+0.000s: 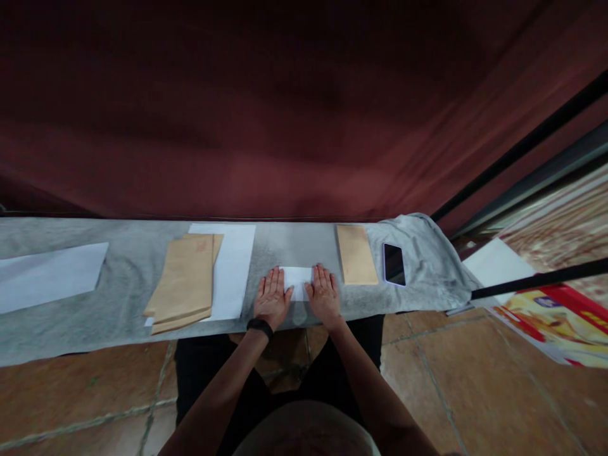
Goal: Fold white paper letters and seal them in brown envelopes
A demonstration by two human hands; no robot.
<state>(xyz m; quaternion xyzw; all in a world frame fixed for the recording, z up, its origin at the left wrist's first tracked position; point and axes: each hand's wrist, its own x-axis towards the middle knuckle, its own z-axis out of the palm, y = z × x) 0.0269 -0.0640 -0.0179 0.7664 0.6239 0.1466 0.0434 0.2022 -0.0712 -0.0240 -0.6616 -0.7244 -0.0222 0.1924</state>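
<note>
A small piece of white paper (pixel 298 278), perhaps folded, lies on the grey cloth in front of me. My left hand (pixel 274 297) rests flat on its left end, fingers stretched out, with a dark band on the wrist. Over the right end lies my right hand (pixel 323 296), also flat with the fingers extended. Both palms cover the paper's ends; only its middle shows. To the right of my right hand is a brown envelope (pixel 358 255). Left of my left hand, several brown envelopes (pixel 186 275) lie in a pile, partly over white sheets (pixel 236 266).
A phone (pixel 394 264) lies at the right on the grey cloth (pixel 128 266). More white paper (pixel 52 272) is at the far left. A dark red curtain (pixel 285 158) hangs behind the narrow table. A colourful box (pixel 560 316) is at the right, near black straps or bars.
</note>
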